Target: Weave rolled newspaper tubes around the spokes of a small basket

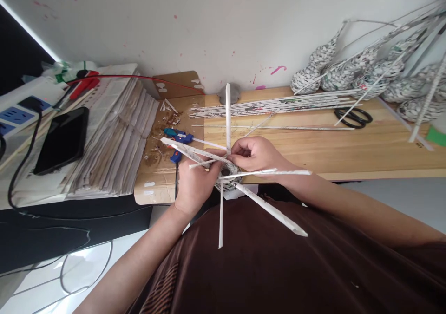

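At the table's front edge I hold a small round piece woven from paper tubes (232, 184), with white paper tubes sticking out of it in several directions. My left hand (195, 184) is closed on its left side, fingers partly hidden behind the tubes. My right hand (256, 153) pinches at the top rim of the weave, close to the base of an upright paper tube (228, 114); its fingertips hide exactly what they grip. One thick tube (275, 212) points down to the right, over my lap.
Loose paper tubes (278, 104) lie along the back of the wooden table (313, 156), near black scissors (353, 117). Woven paper vessels (313, 68) stand at right. Left are a blue glue gun (179, 136) on cardboard (153, 165), stacked newspapers (128, 137), a phone (62, 140) and a power strip (24, 112).
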Demonstrator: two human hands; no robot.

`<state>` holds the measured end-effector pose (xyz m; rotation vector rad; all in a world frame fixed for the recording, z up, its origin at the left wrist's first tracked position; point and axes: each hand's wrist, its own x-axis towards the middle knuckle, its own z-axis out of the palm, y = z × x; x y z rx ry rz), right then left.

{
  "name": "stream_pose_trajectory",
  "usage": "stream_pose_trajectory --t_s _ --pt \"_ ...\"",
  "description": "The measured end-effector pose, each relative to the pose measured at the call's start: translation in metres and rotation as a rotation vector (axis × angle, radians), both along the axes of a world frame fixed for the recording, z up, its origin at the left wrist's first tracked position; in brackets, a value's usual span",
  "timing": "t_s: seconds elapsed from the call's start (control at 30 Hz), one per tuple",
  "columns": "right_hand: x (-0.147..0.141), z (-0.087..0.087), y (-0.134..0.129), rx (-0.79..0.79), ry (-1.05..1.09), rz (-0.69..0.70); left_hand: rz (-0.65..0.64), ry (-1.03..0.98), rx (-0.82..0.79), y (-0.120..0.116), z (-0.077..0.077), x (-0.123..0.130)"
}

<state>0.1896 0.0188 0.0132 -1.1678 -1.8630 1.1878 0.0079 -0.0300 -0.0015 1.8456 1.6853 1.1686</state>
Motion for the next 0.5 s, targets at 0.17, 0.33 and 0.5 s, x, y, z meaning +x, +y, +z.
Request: stream_pose_trajectory --t_s 0.17,0.33,0.5 --pt "0.001 -0.009 -0.006 0.134 0.032 -0.017 -0.058 -0.085 -0.066 0.002 0.014 0.004" --pt "0.003 -0.010 -0.007 0.230 0.019 -0.050 -0.052 -0.141 -0.062 0.003 0.011 0.005" --pt "0.005 -0.009 -0.005 0.431 -0.005 -0.007 -0.069 -0.137 -0.061 0.003 0.007 0.005"
